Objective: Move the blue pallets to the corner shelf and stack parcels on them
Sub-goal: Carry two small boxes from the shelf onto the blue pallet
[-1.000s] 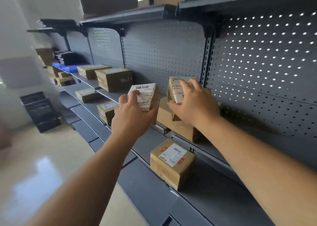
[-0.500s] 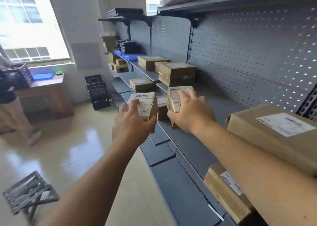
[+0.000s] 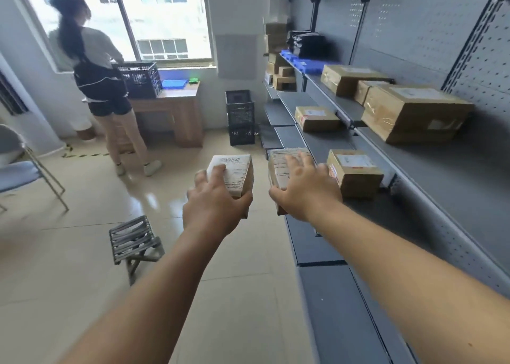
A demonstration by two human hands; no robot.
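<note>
1. My left hand holds a small brown cardboard parcel with a white printed label. Its fingers curl over the top, and the thumb clamps the right side.
2. My right hand holds a second small brown labelled parcel, with the fingers spread across its label face and the thumb at the near left corner.
3. Both parcels are in the air, side by side and apart. The left one is over the pale tiled floor, and the right one is at the front edge of the grey metal shelving.
4. The blue plastic pallet lies at the far corner end of the upper shelf, with brown boxes beside it.
5. Open floor runs ahead between the shelf edge and a grey slatted folding stool.
6. A black plastic crate stands at the far end of the shelving.
7. A person stands by the wooden tabletop, well to the left.
</note>
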